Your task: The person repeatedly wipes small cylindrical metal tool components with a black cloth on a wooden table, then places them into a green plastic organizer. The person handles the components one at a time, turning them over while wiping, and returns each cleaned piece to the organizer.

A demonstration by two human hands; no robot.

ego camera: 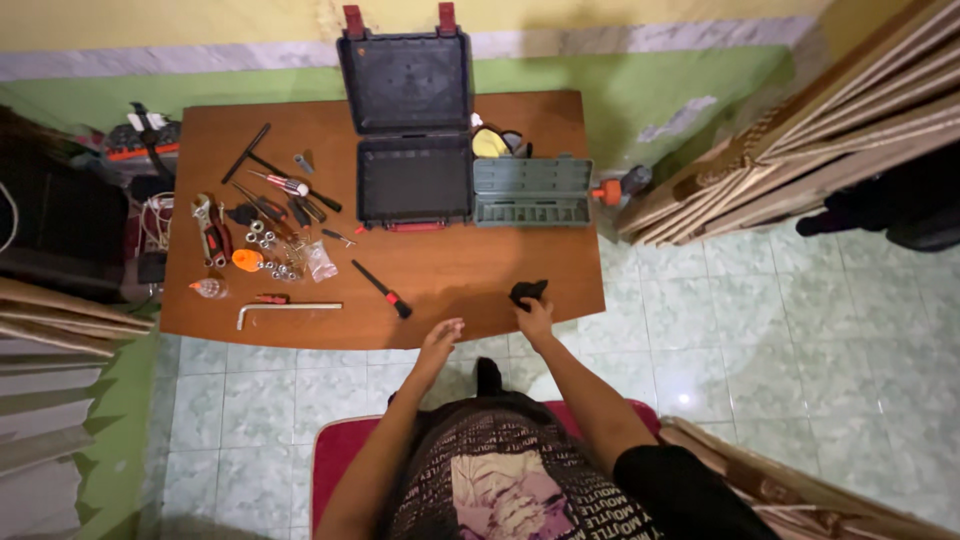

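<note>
On the brown wooden desk (450, 270), metal tools lie scattered at the left: a bent steel hex key (285, 309) and a small clear plastic bag (322, 261). Mid-desk stands an open black plastic case (410, 130), with a ribbed grey-green box (531, 191) beside it. The left hand (440, 340) rests at the near edge, fingers loosely spread. The right hand (535, 318) pinches a small black object (528, 292), possibly cloth, on the desk's near edge.

Home workshop corner: wooden table (470, 270) on pale tiled floor (800, 330), open black tool case (410, 130) far, scattered hand tools (265, 225) left, stacked timber boards (800, 130) far right.
</note>
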